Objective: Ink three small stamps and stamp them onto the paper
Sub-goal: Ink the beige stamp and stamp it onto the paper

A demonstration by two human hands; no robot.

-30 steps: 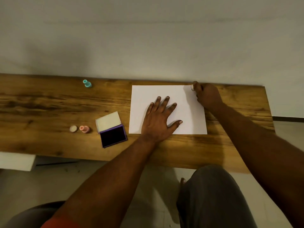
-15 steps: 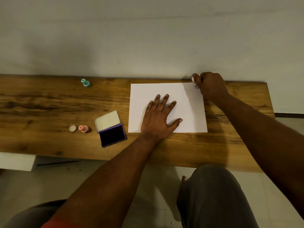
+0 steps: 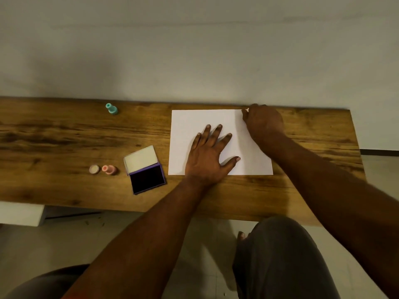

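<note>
Head camera, looking down: a long wooden desk point(image 3: 64, 134) runs against a pale wall, and I sit at it with both bare arms reaching forward. A white sheet of paper point(image 3: 190, 121) lies flat toward the right half of the desk, its far edge close to the wall. My left hand point(image 3: 208, 156) rests palm-down on the lower middle of the sheet, fingers spread and released, gripping nothing, pinning the paper in place. My right hand point(image 3: 262, 121) is over the sheet's far right corner, curled and clenched; only a tiny pale sliver shows at its fingertips, so I cannot tell for certain whether a stamp is held inside it, nor whether it touches the sheet.

Left of the paper, just beside its near left corner, the ink pad point(image 3: 148, 179) lies open, dark pad facing up in a purple case, with its pale lid point(image 3: 141, 159) hinged back behind it. Left again, near the pad but apart from it, a pink stamp point(image 3: 109, 169) lies on its side with a small round cap point(image 3: 94, 169) just beside it. A teal stamp point(image 3: 111, 108) stands upright well apart from these, near the desk's far edge and well to the left of both my hands.
</note>
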